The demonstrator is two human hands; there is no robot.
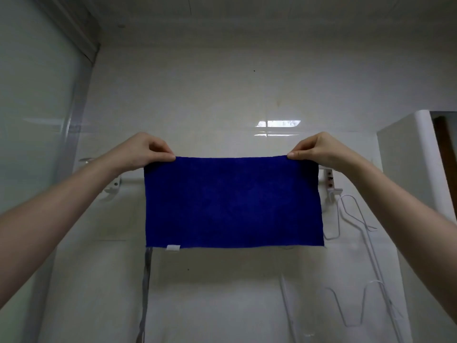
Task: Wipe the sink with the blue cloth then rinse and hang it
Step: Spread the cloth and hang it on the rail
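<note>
One fuzzy, rectangular blue cloth (pixel 232 201) hangs flat. Left hand (pixel 144 151) pinches its ten-o'clock corner, right hand (pixel 319 149) its two-o'clock corner.

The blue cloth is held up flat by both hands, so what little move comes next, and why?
Probably lower it onto the white rail behind it. The left hand and right hand pinch the blue cloth by its top corners, spread flat. The rail's ends show at either side below the top edge, so draping it over seems the likely step.
</note>
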